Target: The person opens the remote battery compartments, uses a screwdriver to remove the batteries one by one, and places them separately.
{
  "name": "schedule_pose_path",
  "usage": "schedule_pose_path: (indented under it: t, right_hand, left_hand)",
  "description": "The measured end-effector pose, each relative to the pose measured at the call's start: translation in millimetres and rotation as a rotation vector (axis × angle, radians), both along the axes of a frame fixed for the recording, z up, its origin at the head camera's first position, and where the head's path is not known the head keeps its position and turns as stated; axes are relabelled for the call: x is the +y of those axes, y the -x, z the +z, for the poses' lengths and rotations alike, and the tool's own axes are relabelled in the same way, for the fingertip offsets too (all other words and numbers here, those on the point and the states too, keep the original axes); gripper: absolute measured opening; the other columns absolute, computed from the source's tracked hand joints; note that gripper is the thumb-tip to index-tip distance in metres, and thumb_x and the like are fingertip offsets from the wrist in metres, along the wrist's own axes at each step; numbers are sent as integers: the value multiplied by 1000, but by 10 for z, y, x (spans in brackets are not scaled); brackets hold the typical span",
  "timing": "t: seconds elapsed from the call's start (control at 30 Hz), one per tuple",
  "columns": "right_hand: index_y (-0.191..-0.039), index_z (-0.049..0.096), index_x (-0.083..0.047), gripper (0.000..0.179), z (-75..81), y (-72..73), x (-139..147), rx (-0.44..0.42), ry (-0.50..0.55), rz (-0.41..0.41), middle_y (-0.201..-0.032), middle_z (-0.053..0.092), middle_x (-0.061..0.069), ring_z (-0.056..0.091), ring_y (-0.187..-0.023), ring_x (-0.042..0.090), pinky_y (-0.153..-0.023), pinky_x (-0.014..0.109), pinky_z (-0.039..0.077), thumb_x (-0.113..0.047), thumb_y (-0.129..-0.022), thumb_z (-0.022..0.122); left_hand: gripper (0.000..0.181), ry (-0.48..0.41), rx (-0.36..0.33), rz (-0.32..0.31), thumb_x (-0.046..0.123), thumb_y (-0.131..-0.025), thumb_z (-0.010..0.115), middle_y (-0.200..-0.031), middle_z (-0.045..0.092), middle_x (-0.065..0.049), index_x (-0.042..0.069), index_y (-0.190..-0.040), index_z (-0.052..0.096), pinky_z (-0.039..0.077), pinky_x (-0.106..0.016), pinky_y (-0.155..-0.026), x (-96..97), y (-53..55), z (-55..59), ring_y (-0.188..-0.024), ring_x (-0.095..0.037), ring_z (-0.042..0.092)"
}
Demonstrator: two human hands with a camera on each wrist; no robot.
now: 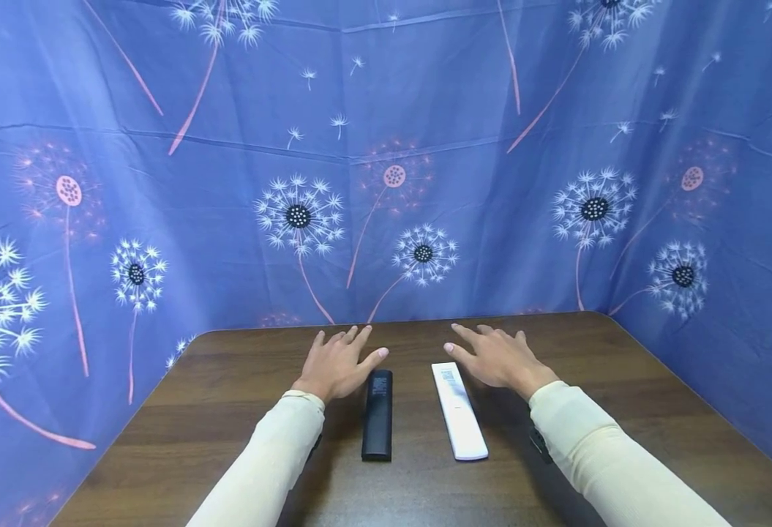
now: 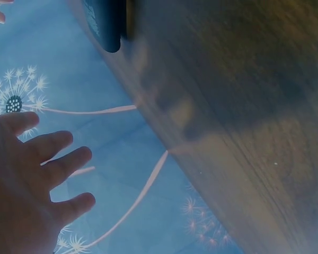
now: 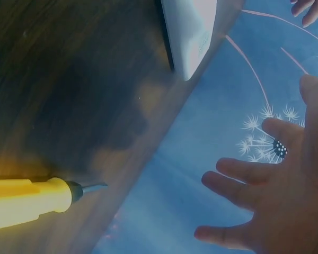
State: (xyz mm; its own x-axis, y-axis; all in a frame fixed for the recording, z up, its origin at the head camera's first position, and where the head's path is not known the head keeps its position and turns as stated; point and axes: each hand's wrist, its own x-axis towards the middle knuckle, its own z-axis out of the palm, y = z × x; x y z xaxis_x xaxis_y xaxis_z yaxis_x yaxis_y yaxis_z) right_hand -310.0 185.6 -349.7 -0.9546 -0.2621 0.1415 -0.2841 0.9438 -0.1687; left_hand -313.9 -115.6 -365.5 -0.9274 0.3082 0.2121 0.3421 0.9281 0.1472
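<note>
Centrally, on a brown wooden table (image 1: 418,487), a slim black bar (image 1: 377,421) to the left and a slim white bar (image 1: 461,417) to the right, well apart. Beside the black bar's far end, left hand (image 1: 336,367); beside the white bar's far end, right hand (image 1: 503,360). Both hands empty, fingers loosely spread. In right wrist view, yellow-handled tool (image 3: 26,202) with metal tip. Behind, blue dandelion-print cloth (image 1: 471,95).
</note>
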Motion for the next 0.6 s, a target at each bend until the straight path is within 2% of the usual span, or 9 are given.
schedule_pose_path:
  t: [0.33,0.6]
  right_hand:
    - [-153,43,-21,72,-45,-74,39,25,31,11,-144,51,24,45,-133,47,-99,82,19,-69,-100,31]
    - [-152,45,-22,68,-66,-123,-18,35,11,27,-141,54,22,50,-130,44,-100,77,26,-66,-101,34]
  left_hand:
    - [78,46,35,-23,72,-99,21,-147,53,-9,19,-152,46,24,-60,-113,42,-20,-53,-132,-31,52]
    - [75,23,75,-19,69,-101,24,-142,58,-8,16,-148,50,30,-58,-110,19,-74,-101,-127,-30,56]
